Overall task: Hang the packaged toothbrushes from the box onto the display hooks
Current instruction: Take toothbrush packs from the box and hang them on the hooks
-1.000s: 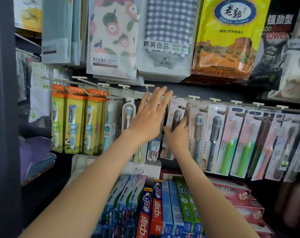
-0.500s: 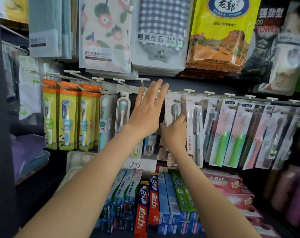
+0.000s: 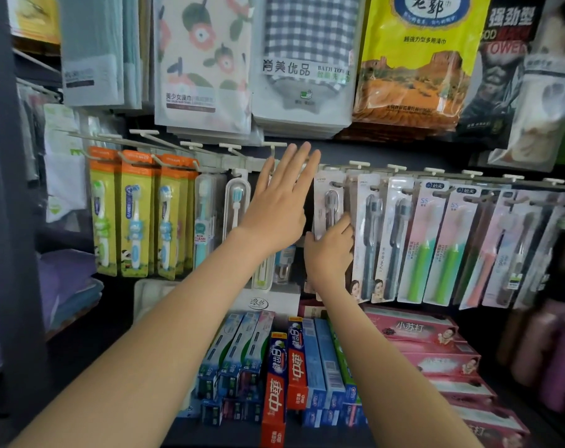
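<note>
A grey packaged toothbrush (image 3: 330,202) hangs at the middle of the hook rail (image 3: 436,174). My right hand (image 3: 329,253) grips its lower part, fingers curled round the pack's edge. My left hand (image 3: 281,205) is flat with straight fingers, raised against the packs just left of it, fingertips near a bare hook (image 3: 274,147). More packaged toothbrushes hang along the rail: yellow-orange children's packs (image 3: 135,215) at the left, green-handled ones (image 3: 433,244) at the right. The box is not in view.
Bagged towels (image 3: 303,66) hang in a row above the rail. Toothpaste cartons (image 3: 290,370) lie stacked on the shelf below my arms, pink ones (image 3: 429,344) to the right. A dark upright post (image 3: 3,221) stands at the left edge.
Both hands stay on the same packs; my right hand has shifted slightly on the grey pack. The camera has drifted a little, so the display sits lower in view.
</note>
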`<control>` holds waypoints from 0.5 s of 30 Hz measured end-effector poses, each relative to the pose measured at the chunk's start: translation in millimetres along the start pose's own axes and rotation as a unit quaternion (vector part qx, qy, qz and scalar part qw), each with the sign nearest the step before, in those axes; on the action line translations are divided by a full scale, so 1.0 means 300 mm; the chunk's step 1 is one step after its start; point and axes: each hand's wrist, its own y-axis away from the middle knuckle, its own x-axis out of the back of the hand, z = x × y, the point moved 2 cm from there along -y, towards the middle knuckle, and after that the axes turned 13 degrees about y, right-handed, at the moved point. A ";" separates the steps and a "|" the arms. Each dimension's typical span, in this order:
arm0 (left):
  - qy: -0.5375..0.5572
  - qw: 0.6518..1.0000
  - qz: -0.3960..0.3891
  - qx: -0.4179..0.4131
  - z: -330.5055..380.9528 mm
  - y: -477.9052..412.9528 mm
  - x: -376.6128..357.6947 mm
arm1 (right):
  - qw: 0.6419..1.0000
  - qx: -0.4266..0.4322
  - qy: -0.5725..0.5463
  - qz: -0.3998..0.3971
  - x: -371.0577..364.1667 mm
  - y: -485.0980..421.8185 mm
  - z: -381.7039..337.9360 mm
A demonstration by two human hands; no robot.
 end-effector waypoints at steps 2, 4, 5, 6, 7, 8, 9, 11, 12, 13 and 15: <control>-0.003 1.000 0.000 -0.006 0.001 0.024 -0.009 | 1.000 0.003 -0.013 -0.002 -0.006 0.021 0.007; -0.004 1.000 -0.006 -0.008 -0.007 0.065 -0.023 | 1.000 0.010 -0.007 -0.008 -0.013 0.048 0.015; 0.002 1.000 -0.011 -0.003 -0.010 0.093 -0.031 | 1.000 0.020 0.001 -0.011 -0.017 0.064 0.019; 0.010 1.000 -0.016 0.004 -0.012 0.126 -0.038 | 0.999 0.034 0.010 -0.012 -0.020 0.084 0.025; 0.015 1.000 -0.021 0.009 -0.012 0.162 -0.049 | 0.998 0.050 0.018 -0.013 -0.024 0.107 0.032; 0.021 0.999 -0.025 0.016 -0.010 0.201 -0.060 | 0.997 0.067 0.025 -0.013 -0.025 0.135 0.040; 0.027 0.999 -0.027 0.022 -0.007 0.243 -0.072 | 0.996 0.084 0.033 -0.012 -0.023 0.166 0.050; 0.044 0.998 -0.027 0.035 0.007 0.337 -0.095 | 0.993 0.111 0.049 -0.009 -0.009 0.237 0.075; 0.055 0.997 -0.028 0.045 0.017 0.392 -0.104 | 0.992 0.118 0.051 -0.014 0.001 0.279 0.092; 0.071 0.995 -0.029 0.057 0.029 0.452 -0.113 | 0.991 0.124 0.047 -0.025 0.012 0.327 0.111; 0.109 0.990 -0.035 0.081 0.070 0.596 -0.129 | 0.989 0.134 0.029 -0.048 0.037 0.449 0.161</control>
